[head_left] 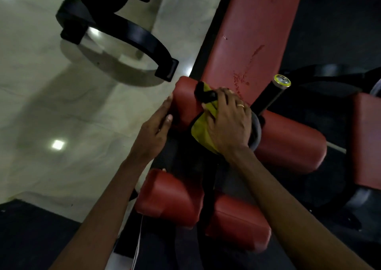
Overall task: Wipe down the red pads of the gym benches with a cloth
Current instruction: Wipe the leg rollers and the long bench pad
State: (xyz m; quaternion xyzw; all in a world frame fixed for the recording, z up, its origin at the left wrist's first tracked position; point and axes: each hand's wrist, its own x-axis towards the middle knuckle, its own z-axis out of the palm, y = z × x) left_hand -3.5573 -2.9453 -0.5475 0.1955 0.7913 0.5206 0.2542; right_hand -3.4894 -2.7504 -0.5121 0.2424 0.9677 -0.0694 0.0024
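A long red bench pad [249,32] runs up the middle of the view, worn and scratched. At its near end sits a red roller pad [185,100], with a second one [288,142] to the right. My right hand [228,123] presses a yellow cloth with black edging [203,133] onto the top of the left roller pad, fingers curled over the cloth. My left hand [156,127] rests flat against the left end of that same pad, fingers straight. Two lower red roller pads [169,197] [237,222] lie nearer to me.
A black curved frame of another bench [132,37] stands on the pale shiny floor [51,105] at the left. A black bar with a yellow end cap [274,92] sticks up right of my hand. Another red pad [367,138] is at the right edge, over dark matting.
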